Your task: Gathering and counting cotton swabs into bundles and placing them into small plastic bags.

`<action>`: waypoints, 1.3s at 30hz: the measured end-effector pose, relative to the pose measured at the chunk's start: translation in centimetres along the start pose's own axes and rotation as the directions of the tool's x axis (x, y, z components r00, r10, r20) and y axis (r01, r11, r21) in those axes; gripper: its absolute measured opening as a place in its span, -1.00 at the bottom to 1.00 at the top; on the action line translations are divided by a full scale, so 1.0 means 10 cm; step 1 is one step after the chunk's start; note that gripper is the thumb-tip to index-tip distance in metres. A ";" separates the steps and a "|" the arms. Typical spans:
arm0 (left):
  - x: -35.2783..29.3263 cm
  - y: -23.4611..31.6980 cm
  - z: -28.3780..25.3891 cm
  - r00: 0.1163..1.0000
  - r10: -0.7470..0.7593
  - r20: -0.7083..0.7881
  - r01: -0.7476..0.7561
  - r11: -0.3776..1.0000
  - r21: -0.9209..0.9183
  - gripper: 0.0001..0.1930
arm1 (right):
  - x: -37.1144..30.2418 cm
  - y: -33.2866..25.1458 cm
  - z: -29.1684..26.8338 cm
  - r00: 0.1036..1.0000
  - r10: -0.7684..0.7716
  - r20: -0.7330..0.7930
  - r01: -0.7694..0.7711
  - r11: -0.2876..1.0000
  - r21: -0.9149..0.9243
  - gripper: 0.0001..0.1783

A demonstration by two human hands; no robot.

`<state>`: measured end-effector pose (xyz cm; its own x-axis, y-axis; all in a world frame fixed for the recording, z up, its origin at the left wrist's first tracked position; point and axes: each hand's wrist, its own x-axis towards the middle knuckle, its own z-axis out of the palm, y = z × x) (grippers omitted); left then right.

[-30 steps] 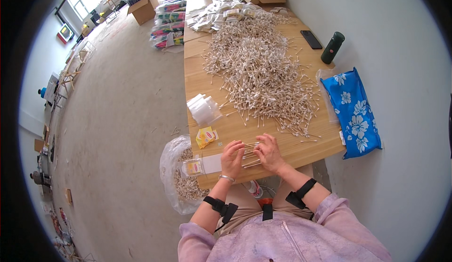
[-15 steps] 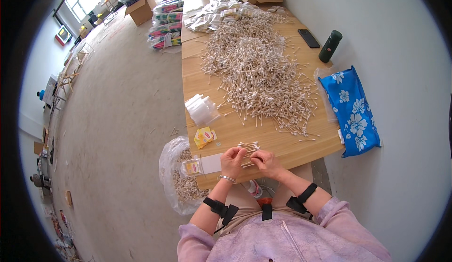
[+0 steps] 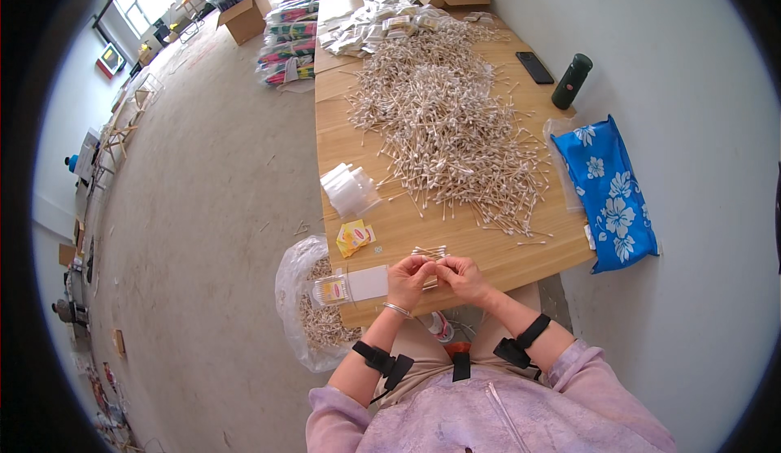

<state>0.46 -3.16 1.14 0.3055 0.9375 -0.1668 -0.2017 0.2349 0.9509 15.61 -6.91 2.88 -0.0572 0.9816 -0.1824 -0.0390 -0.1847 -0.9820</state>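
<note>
Head view shows our left hand (image 3: 409, 278) and right hand (image 3: 461, 276) meeting just over the near edge of the wooden table (image 3: 407, 225), fingers curled shut around a small bundle of cotton swabs (image 3: 429, 252) whose tips fan out beyond the fingertips. We judge the bundle could splay or shed swabs over the edge if our pinch slackens, since both hands hang almost past the table lip, above a plastic bag (image 3: 313, 311) of swabs on the floor. Our wrists are bent inward, forearms rising from the lower edge, knuckles near each other. A large heap of swabs (image 3: 443, 128) lies well beyond.
</note>
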 end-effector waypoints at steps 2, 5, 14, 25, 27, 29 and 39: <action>0.00 0.04 0.03 1.000 -0.005 0.026 0.005 1.000 -0.010 -0.89 | 0.00 -0.01 -0.01 1.000 -0.002 0.005 0.002 1.000 0.010 -0.80; 0.02 0.13 0.10 0.999 0.028 -0.031 -0.033 0.988 -0.152 -0.88 | 0.00 -0.03 -0.03 1.000 0.021 0.003 -0.021 0.999 0.032 -0.81; 0.07 0.10 0.01 0.998 0.042 -0.036 -0.043 0.999 -0.016 -0.82 | 0.01 -0.04 -0.02 1.000 0.020 0.021 -0.023 0.987 0.156 -0.87; 0.05 0.10 0.06 0.999 0.031 -0.043 -0.032 0.999 -0.039 -0.83 | 0.00 -0.15 -0.02 0.996 0.068 0.056 -0.074 0.991 0.115 -0.81; 0.05 0.10 0.08 0.999 0.037 -0.036 -0.038 0.999 -0.033 -0.84 | 0.03 -0.11 -0.04 0.995 0.070 0.072 -0.078 0.990 0.121 -0.83; 0.05 0.10 0.08 0.999 0.042 -0.032 -0.043 0.999 -0.027 -0.85 | 0.03 -0.11 -0.05 0.993 0.072 0.090 -0.083 0.988 0.127 -0.85; 0.03 0.08 0.09 0.999 0.021 0.031 -0.020 0.999 -0.047 -0.87 | 0.02 -0.11 -0.07 0.987 0.101 0.127 -0.123 0.976 0.179 -0.81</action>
<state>1.24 -2.89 2.03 0.3297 0.9339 -0.1383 -0.2510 0.2280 0.9408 16.37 -6.46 3.91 -0.1866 0.9437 -0.2733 -0.2098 -0.3100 -0.9273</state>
